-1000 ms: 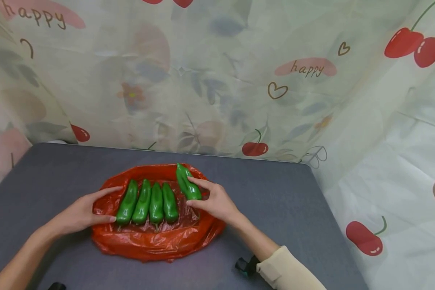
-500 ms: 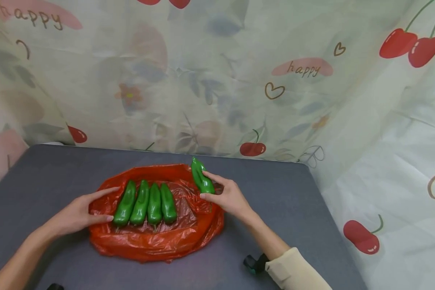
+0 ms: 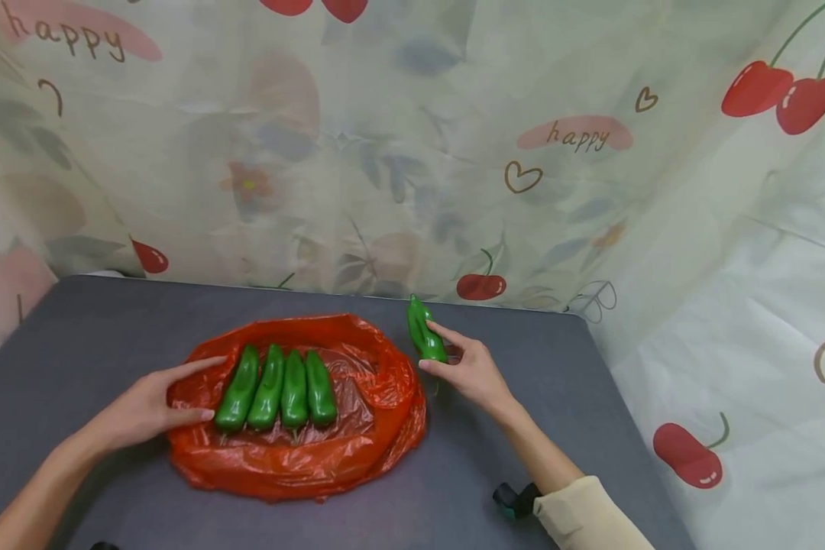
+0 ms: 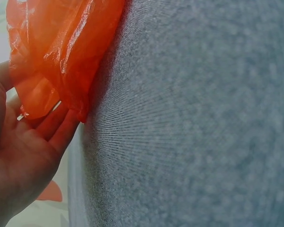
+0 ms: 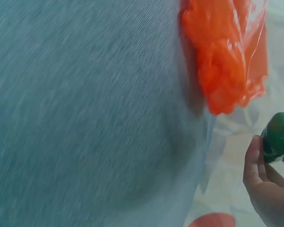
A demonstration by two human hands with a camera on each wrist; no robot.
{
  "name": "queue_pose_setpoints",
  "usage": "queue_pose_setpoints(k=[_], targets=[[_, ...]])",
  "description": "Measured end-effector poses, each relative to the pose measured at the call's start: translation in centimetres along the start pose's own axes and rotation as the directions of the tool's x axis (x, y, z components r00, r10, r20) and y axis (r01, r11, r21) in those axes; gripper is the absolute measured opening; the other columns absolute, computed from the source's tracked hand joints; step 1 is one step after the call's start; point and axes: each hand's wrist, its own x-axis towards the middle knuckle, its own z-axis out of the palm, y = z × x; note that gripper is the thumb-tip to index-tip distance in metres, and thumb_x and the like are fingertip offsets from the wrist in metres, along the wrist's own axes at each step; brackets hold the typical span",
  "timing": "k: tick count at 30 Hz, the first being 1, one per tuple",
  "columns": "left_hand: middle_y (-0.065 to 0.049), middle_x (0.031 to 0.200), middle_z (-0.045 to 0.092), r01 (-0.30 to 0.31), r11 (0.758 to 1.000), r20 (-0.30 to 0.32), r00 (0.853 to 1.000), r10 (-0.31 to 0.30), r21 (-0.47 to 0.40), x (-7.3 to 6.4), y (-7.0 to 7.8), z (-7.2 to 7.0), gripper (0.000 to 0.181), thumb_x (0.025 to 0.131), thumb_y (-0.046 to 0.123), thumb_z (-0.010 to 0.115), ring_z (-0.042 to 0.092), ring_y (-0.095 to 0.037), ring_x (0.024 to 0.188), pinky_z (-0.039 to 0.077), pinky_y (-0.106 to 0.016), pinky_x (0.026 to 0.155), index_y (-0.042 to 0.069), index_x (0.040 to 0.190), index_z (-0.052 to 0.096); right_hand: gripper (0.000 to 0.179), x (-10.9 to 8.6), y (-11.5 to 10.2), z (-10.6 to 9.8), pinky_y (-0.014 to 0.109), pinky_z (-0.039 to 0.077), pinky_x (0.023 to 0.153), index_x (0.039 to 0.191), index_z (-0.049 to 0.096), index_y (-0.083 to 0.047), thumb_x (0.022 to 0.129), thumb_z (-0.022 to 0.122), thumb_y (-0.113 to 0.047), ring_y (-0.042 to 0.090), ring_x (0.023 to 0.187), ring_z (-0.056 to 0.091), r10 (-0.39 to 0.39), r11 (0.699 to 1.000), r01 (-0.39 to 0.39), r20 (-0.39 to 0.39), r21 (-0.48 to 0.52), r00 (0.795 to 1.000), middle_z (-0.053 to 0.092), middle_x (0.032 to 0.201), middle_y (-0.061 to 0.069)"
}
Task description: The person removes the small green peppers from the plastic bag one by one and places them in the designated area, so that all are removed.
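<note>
A red plastic bag [image 3: 296,462] lies spread on the table with its mouth wide. Inside, several green peppers [image 3: 268,389] stand side by side toward the left. My left hand [image 3: 140,409] holds the bag's left rim, thumb and index finger over the edge; in the left wrist view, other fingers lie under the film. To the right of the bag, my right hand [image 3: 470,372] grips another green pepper [image 3: 424,330] between thumb and fingers, its pointed tip facing away. That pepper [image 5: 277,137] also shows in the right wrist view, at the right edge.
The grey table [image 3: 522,397] extends around the bag. A patterned curtain [image 3: 399,153] hangs behind its far edge and along the right side. A small black device [image 3: 516,500] sits at the right wrist, near the cream sleeve [image 3: 591,516].
My right hand has carried its pepper rightward, from inside the bag to past the right rim. My left hand stays at the left rim, and the other peppers have not moved.
</note>
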Motion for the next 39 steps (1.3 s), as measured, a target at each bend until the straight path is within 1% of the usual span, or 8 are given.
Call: queue_pose_setpoints(k=[5,10,15,18,23,26,31,39], targets=[[-0.023,0.126,0.06,0.001,1.0,-0.027,1.0,-0.001,0.009,0.0,-0.1,0.1,0.074,0.085,0.036,0.079,0.06,-0.018,0.092,0.051,-0.025,0.073,0.01,0.147,0.048,0.064,-0.1,1.0,-1.1,0.034,0.056,0.078,0.143,0.055,-0.025,0.085,0.081,-0.026,0.023,0.101,0.068,0.021,0.999,-0.022,-0.024,-0.038,0.999,0.064,0.125,0.01],[-0.025,0.129,0.058,0.002,1.0,-0.064,0.998,-0.001,0.021,-0.2,-0.2,0.0,0.071,0.085,0.035,0.079,0.06,-0.021,0.098,0.051,-0.024,0.074,0.012,0.146,0.05,0.066,0.0,2.3,-1.7,0.034,0.056,0.078,0.144,0.054,-0.021,0.085,0.081,-0.026,0.024,0.101,0.069,0.021,0.997,-0.022,-0.021,-0.071,1.0,0.063,0.127,0.014],[-0.027,0.135,0.053,0.004,1.0,-0.079,0.997,-0.005,-0.014,-0.3,-0.1,0.0,0.077,0.086,0.033,0.079,0.06,-0.027,0.105,0.052,-0.024,0.075,0.011,0.15,0.042,0.067,0.2,3.8,-2.3,0.032,0.056,0.077,0.144,0.053,-0.02,0.084,0.082,-0.027,0.025,0.102,0.068,0.05,0.995,-0.054,-0.051,-0.084,0.997,0.063,0.127,0.015],[-0.028,0.136,0.052,-0.001,0.999,-0.086,0.996,-0.003,-0.041,-0.3,-0.1,0.0,0.08,0.086,0.032,0.079,0.06,-0.027,0.104,0.052,-0.024,0.074,0.011,0.151,0.039,0.067,0.4,4.7,-2.6,0.031,0.055,0.077,0.145,0.053,-0.02,0.084,0.082,-0.028,0.026,0.104,0.068,0.057,0.995,-0.063,-0.069,-0.082,0.996,0.062,0.129,0.016],[-0.027,0.136,0.052,0.003,0.998,-0.083,0.996,-0.009,-0.07,-0.4,0.0,-0.1,0.079,0.087,0.031,0.079,0.061,-0.021,0.099,0.053,-0.025,0.074,0.011,0.152,0.039,0.069,1.0,5.8,-2.9,0.031,0.054,0.076,0.145,0.052,-0.018,0.084,0.081,-0.032,0.028,0.106,0.067,0.054,0.99,-0.064,-0.086,-0.122,0.995,0.059,0.133,0.019],[-0.027,0.135,0.052,-0.002,0.996,-0.08,0.997,-0.005,-0.084,-0.4,0.2,-0.1,0.078,0.087,0.031,0.079,0.062,-0.02,0.098,0.053,-0.025,0.073,0.011,0.152,0.039,0.07,1.2,6.5,-3.2,0.032,0.053,0.076,0.145,0.053,-0.017,0.084,0.081,-0.034,0.026,0.104,0.066,0.068,0.983,-0.085,-0.106,-0.164,0.992,0.061,0.13,0.018],[-0.027,0.135,0.052,-0.001,0.995,-0.072,0.997,-0.007,-0.101,-0.4,0.5,-0.1,0.078,0.087,0.03,0.078,0.062,-0.022,0.099,0.053,-0.026,0.074,0.01,0.152,0.039,0.068,1.2,7.3,-3.8,0.034,0.051,0.078,0.145,0.053,-0.017,0.084,0.081,-0.033,0.024,0.101,0.065,0.116,0.965,-0.141,-0.119,-0.222,0.986,0.065,0.124,0.016],[-0.029,0.138,0.049,0.019,0.996,-0.075,0.997,-0.026,-0.087,-0.7,0.4,0.0,0.079,0.087,0.032,0.078,0.06,-0.027,0.104,0.053,-0.025,0.075,0.01,0.152,0.038,0.07,1.4,8.2,-4.1,0.038,0.051,0.084,0.147,0.049,-0.016,0.086,0.079,-0.031,0.027,0.108,0.064,0.116,0.965,-0.141,-0.124,-0.22,0.985,0.06,0.132,0.018]])
